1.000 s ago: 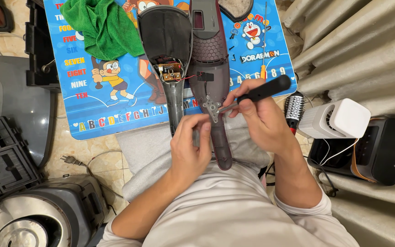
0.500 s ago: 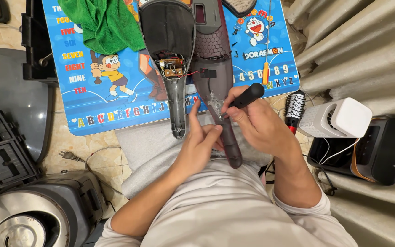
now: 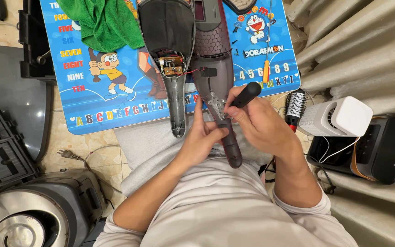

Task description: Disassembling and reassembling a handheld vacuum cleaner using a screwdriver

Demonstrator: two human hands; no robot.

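A maroon appliance shell half (image 3: 216, 59) lies lengthwise from the blue cartoon table (image 3: 92, 107) down onto my lap. My left hand (image 3: 202, 137) grips its narrow handle from the left side. My right hand (image 3: 257, 121) holds a black-handled screwdriver (image 3: 245, 95), tip down on a small metal plate (image 3: 216, 101) set in the handle. Beside it lies the dark grey shell half (image 3: 170, 41), open side up, with a small circuit board (image 3: 171, 66) and red wire showing.
A green cloth (image 3: 104, 20) lies on the table's far left. An orange-handled screwdriver (image 3: 267, 68) rests on the table right of the shells. A round hairbrush (image 3: 293, 107), a white box fan (image 3: 337, 116) and a black speaker (image 3: 380, 146) stand at right. Grey appliances (image 3: 33, 210) sit at left.
My right hand has swung the screwdriver from lying level to pointing down on the metal plate. My left hand slid up along the maroon handle.
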